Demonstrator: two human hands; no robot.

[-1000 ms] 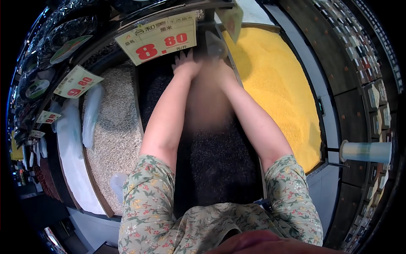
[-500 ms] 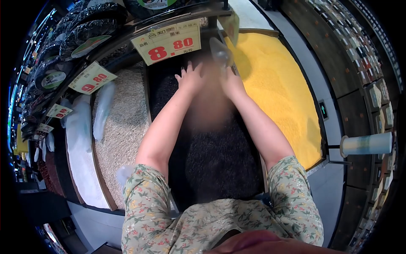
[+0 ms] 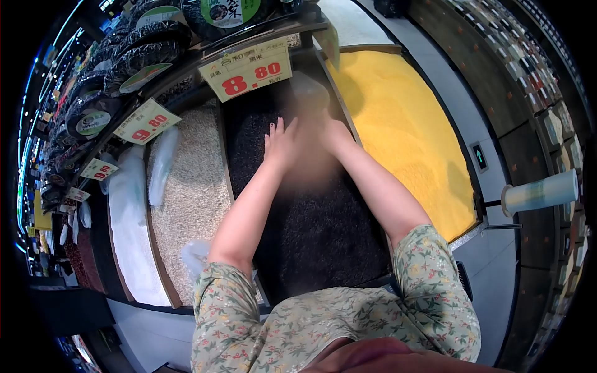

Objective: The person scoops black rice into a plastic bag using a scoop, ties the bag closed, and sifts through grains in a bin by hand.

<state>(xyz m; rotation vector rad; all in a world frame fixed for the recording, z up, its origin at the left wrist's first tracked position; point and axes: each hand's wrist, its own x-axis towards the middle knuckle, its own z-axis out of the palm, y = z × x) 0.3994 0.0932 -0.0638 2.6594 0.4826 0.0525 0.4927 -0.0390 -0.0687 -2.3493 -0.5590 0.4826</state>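
Note:
My left hand (image 3: 283,144) rests on the black grain (image 3: 320,233) with its fingers spread, below the 8.80 price sign (image 3: 247,69). My right hand (image 3: 334,133) is beside it, near the divider next to the yellow grain; a blurred patch hides its fingers. Just beyond the hands, a clear, pale object (image 3: 309,90), perhaps a scoop or bag, lies at the far end of the bin. Whether my right hand touches it cannot be told.
Yellow grain (image 3: 404,143) fills the bin on the right. To the left are pale grain (image 3: 193,168) and white grain (image 3: 134,236), with plastic bags (image 3: 165,166) on them. A bag roll (image 3: 541,191) sticks out at right. Dark wrapped packages (image 3: 149,59) sit upper left.
Both hands have come closer to my body over the black grain. The clear object has shifted left and slightly nearer. The view has moved, so the signs and left bins sit farther right.

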